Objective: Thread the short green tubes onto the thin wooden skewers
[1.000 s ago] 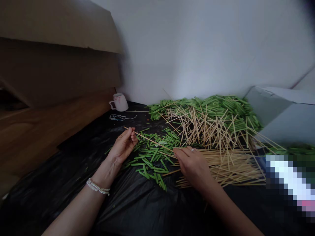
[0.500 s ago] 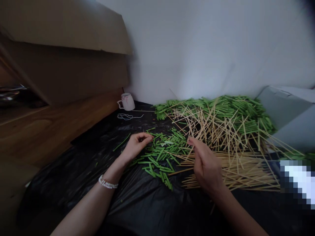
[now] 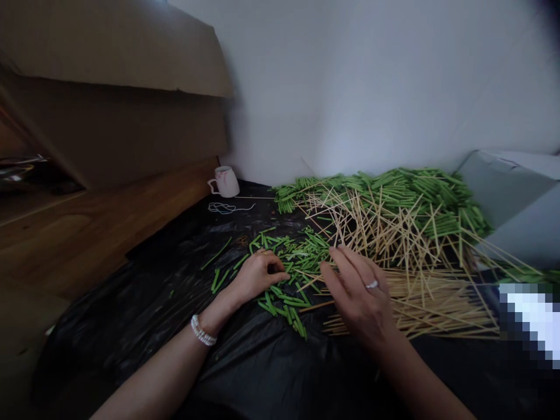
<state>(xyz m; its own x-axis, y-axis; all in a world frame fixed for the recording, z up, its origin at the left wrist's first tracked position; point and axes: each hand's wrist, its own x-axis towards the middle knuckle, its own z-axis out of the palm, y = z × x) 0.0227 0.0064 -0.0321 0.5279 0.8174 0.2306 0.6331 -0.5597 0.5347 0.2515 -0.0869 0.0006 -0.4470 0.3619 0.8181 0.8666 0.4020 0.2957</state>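
Fingertips and thumb of my left hand are curled together over a loose scatter of short green stem pieces; whatever they pinch is too small to make out. A beaded bracelet circles that wrist. My right hand, a ring on one finger, has its fingers stretched out and slightly apart, palm down. Its fingertips are at the right edge of the scatter, beside thin wooden sticks. Nothing shows in the right hand, though its palm side is hidden.
Behind the sticks lies a large heap of green stem pieces along the wall. A white mug and a tangled string sit at the back left. A cardboard box rises at left, and a pale box stands at right. Black plastic covers the surface.
My left hand has moved right and nearer to me, uncovering green pieces and a small brownish loop. My right hand has turned palm down and its fingers have spread.
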